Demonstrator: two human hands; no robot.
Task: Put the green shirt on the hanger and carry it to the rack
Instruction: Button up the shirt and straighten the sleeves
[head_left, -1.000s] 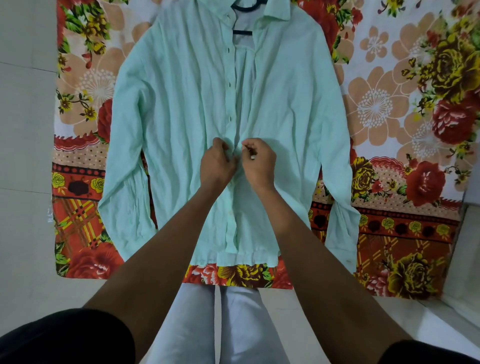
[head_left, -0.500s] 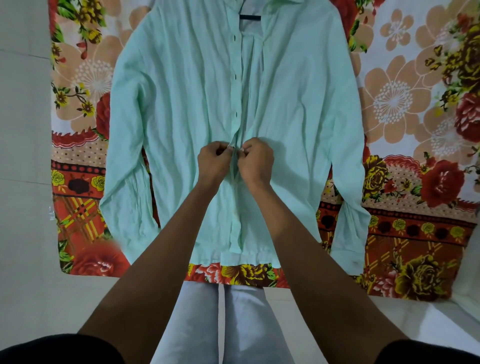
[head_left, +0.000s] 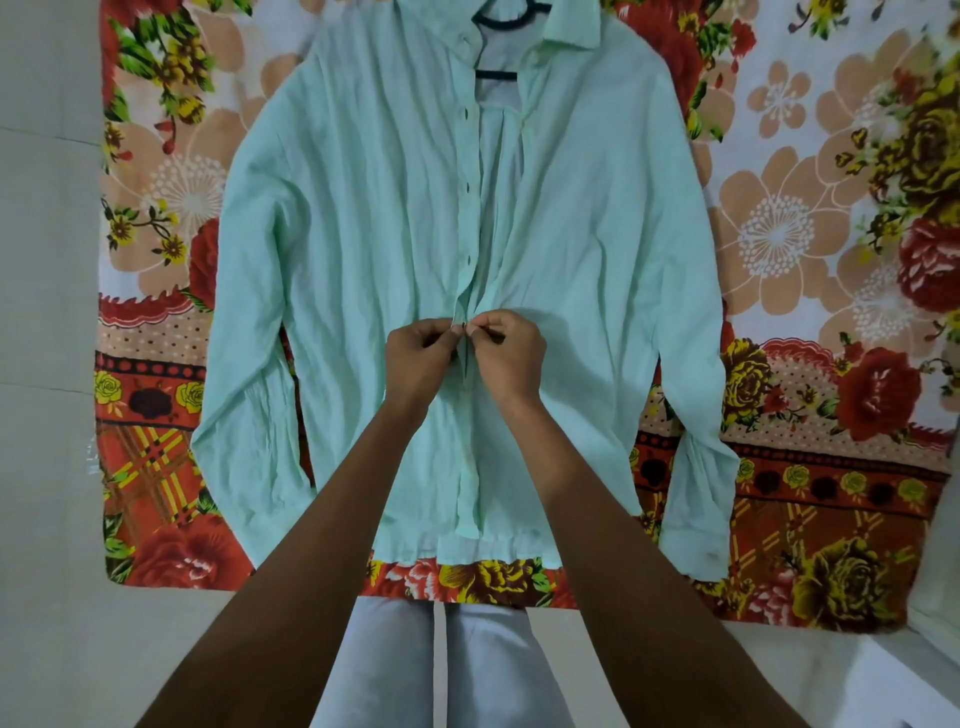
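The green shirt (head_left: 353, 249) lies flat, front up, on a floral cloth, sleeves spread to both sides. A dark hanger (head_left: 496, 75) sits inside its collar; only its bar and part of the hook show in the open neck. My left hand (head_left: 423, 358) pinches the left edge of the front placket at mid-chest. My right hand (head_left: 506, 358) pinches the facing edge right beside it, fingertips almost touching. Below my hands the front is closed; above them it gapes open.
The floral cloth (head_left: 810, 270), red, orange and yellow, covers a pale tiled floor (head_left: 47, 364). My legs in light trousers (head_left: 441, 670) are at the cloth's near edge. A white object (head_left: 940, 597) pokes in at the right edge.
My hands have stayed at the same spot on the placket, with only small finger shifts. The view has tilted, so more of the collar and hanger shows than half a second ago.
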